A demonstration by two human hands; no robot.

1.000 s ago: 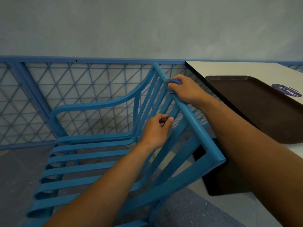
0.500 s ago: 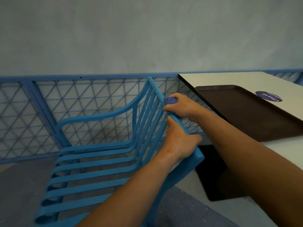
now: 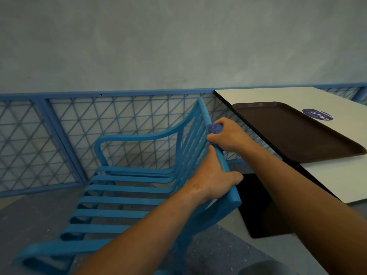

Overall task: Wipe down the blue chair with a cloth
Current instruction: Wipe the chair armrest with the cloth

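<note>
The blue slatted chair (image 3: 127,201) stands below me with its backrest towards me and its seat running away to the left. My left hand (image 3: 216,175) grips the top rail of the backrest near its nearer end, thumb over the rail. Further along the same rail my right hand (image 3: 230,135) holds a small bunched blue cloth (image 3: 214,128) against the rail. Most of the cloth is hidden under my fingers.
A white table (image 3: 337,175) stands close on the right of the chair, bearing a dark brown tray (image 3: 294,135) and a round blue sticker (image 3: 317,114). A blue mesh fence (image 3: 59,135) runs behind the chair below a grey wall. The floor is grey.
My left hand left the backrest slats and took hold of the top rail. My right hand with the cloth stayed on the rail. The view tilted upward a little.
</note>
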